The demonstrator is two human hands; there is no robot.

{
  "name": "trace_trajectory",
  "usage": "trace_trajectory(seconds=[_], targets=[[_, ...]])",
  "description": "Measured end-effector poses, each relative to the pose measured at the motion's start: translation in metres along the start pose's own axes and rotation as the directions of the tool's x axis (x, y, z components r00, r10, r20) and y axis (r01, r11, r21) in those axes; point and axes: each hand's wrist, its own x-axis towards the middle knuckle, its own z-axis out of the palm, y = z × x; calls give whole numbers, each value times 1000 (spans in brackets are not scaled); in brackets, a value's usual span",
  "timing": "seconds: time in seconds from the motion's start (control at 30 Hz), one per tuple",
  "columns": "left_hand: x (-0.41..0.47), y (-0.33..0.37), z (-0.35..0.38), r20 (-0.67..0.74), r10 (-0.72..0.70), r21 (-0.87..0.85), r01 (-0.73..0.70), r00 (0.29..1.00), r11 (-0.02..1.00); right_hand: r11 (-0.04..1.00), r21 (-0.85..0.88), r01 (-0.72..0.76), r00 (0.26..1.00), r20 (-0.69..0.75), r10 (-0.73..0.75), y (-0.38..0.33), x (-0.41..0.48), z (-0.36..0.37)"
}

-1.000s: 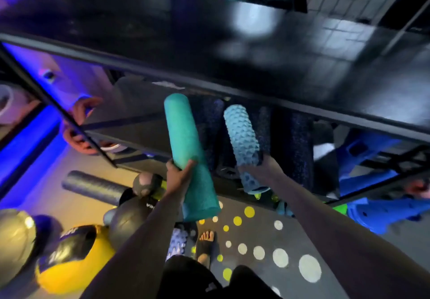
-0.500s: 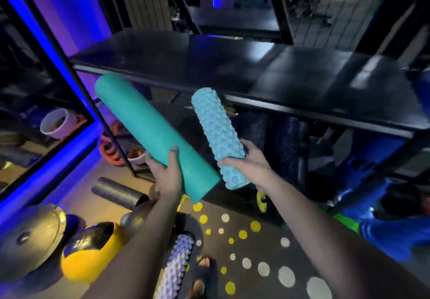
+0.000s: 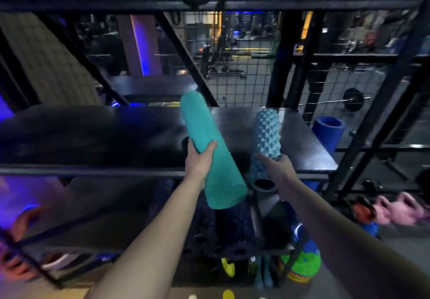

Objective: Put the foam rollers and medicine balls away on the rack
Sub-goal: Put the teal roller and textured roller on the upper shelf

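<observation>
Shelf [image 3: 93, 135] of black rack beyond both hands. Gripping smooth teal foam roller [image 3: 216, 182] around its middle with left hand [image 3: 200, 161], fingers curled round it, tilting its far end over the shelf, near end overhanging below the wrist. Just right of that, clasping knobbed pale-blue roller [image 3: 266, 133] low down with right hand [image 3: 277, 168], holding it nearly upright above the shelf. Further right of right hand, showing blue roller [image 3: 328, 133] standing on end past the shelf's edge.
</observation>
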Motion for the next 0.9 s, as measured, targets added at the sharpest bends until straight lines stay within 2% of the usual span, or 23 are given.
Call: trace_trajectory(seconds=[0.13, 0.23, 0.33, 0.47, 0.57, 0.77, 0.83, 0.9], targets=[[43, 19, 29, 107, 71, 274, -98, 992, 957, 996, -88, 12, 993, -112, -21, -13, 39, -7], [76, 24, 46, 158, 57, 478, -127, 986, 869, 990, -138, 17, 987, -159, -39, -11, 76, -9], [100, 22, 60, 209, 8, 595, -134, 978, 792, 971, -240, -5, 979, -200, -45, -14, 90, -5], [116, 16, 74, 225, -85, 657, -86, 971, 749, 894, -436, -106, 970, -242, -4, 0, 109, -1], [123, 9, 76, 238, -128, 648, -59, 963, 759, 815, -558, -156, 958, -286, -12, 2, 108, 7], [118, 14, 76, 263, -159, 671, -62, 952, 739, 767, -620, -164, 964, -264, -8, -1, 105, 3], [104, 21, 75, 305, -137, 656, -104, 942, 748, 775, -617, -139, 960, -275, -47, -2, 90, -2], [85, 26, 71, 303, -46, 584, -147, 952, 798, 760, -646, -70, 931, -317, -183, -1, 70, -11]])
